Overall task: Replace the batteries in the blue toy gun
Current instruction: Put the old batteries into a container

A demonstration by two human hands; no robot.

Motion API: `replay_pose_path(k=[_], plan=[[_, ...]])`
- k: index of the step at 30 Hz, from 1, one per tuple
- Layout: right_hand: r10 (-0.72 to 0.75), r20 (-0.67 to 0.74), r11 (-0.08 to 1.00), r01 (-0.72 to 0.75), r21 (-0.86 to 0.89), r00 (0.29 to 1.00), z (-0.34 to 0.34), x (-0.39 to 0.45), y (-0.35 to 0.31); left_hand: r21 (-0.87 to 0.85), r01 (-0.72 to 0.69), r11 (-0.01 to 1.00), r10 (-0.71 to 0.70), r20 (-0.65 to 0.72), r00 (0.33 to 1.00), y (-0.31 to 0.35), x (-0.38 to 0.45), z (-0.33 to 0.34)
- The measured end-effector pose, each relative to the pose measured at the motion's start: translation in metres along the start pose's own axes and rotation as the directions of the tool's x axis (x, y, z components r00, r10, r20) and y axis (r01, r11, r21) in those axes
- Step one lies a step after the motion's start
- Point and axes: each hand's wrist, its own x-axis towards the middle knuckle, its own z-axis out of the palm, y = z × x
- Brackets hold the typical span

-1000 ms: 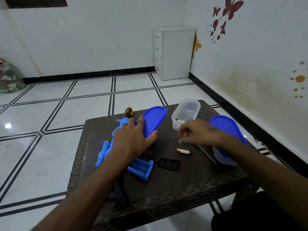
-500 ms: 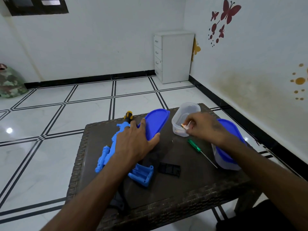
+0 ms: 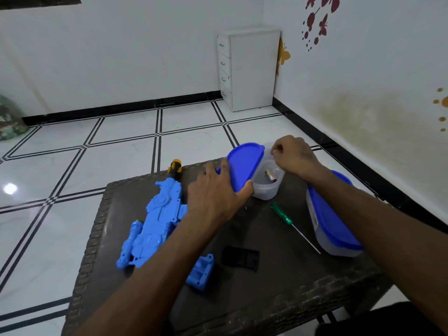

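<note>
The left hand is gripping a smooth blue oval lid, tilting it against the clear plastic tub holding a battery near the wicker table's far edge. The right hand is hovering above, loosely curled, apparently empty. The ridged blue toy gun is lying along the left edge.

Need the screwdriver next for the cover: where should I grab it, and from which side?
Take the green screwdriver by its thick green handle, from above with the right hand. It lies flat on the table, handle toward the clear container; the thin shaft offers little grip.
</note>
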Motion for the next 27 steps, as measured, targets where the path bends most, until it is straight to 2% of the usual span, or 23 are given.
replay_pose_path(k=[2, 5, 9, 15, 20, 27], plan=[[0.048, -0.028, 0.992, -0.045, 0.117, 0.998, -0.005, 0.004, 0.004, -0.006, -0.018, 1.0, 0.018, -0.002, 1.0, 0.012, 0.009, 0.005], [0.107, 0.013, 0.964, -0.107, 0.244, 0.994, -0.011, 0.01, 0.01, -0.012, -0.047, 0.999, 0.047, 0.016, 0.999, 0.032, 0.023, 0.014], [0.225, 0.025, 0.868, -0.212, 0.45, 0.974, -0.014, 0.021, 0.025, 0.034, -0.088, 0.996, 0.086, 0.039, 0.996, 0.057, 0.042, 0.026], [0.17, 0.031, 0.916, -0.17, 0.364, 0.985, -0.015, 0.033, 0.035, 0.054, -0.084, 0.995, 0.078, 0.098, 0.992, 0.068, 0.049, 0.037], [0.188, 0.028, 0.88, -0.181, 0.44, 0.982, -0.008, 0.047, 0.043, 0.081, -0.089, 0.993, 0.077, 0.135, 0.988, 0.069, 0.056, 0.037], [0.186, 0.057, 0.882, -0.193, 0.429, 0.981, -0.003, 0.054, 0.044, 0.165, -0.157, 0.974, 0.129, 0.172, 0.977, 0.066, 0.053, 0.033]])
